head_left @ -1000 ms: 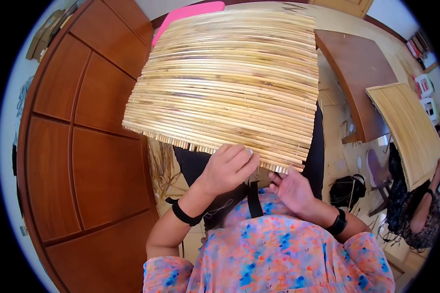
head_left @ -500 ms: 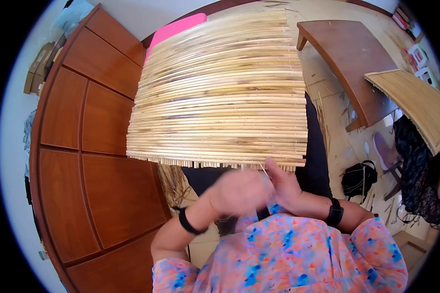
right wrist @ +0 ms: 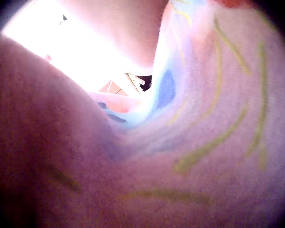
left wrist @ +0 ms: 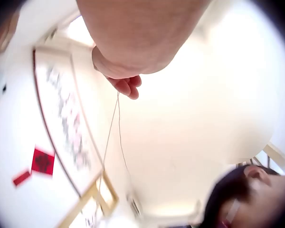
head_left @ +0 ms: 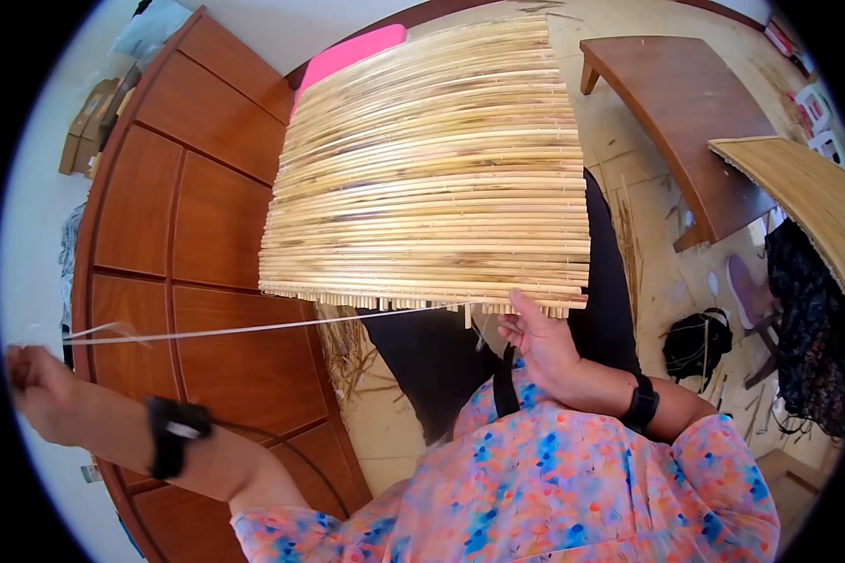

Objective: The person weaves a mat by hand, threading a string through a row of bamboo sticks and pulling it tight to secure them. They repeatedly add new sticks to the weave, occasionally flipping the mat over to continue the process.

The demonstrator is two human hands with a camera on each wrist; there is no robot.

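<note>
A mat of straw-coloured reed stalks (head_left: 422, 178), stitched together in rows, lies over the person's lap in the head view. Stretched far out to the left, the left hand (head_left: 47, 399) pinches a pale thread (head_left: 225, 328) that runs taut to the mat's near edge. In the left wrist view the thread (left wrist: 119, 123) hangs in two strands from the fingertips. The right hand (head_left: 545, 347) holds the mat's near edge towards its right corner, thumb on top and fingers curled below. Patterned cloth (right wrist: 213, 128) fills most of the right wrist view, hiding that hand's work.
A wooden cabinet (head_left: 221, 225) stands close on the left, beneath the outstretched arm. At the right are a low wooden table (head_left: 676, 113), another mat (head_left: 798, 192) near a second person, and a black bag (head_left: 698, 345). Loose stalks (head_left: 343, 347) lie on the floor.
The left hand has swung from the mat's near edge far out to the left, drawing the thread out straight. The right hand, earlier just below the edge, now has its thumb on it.
</note>
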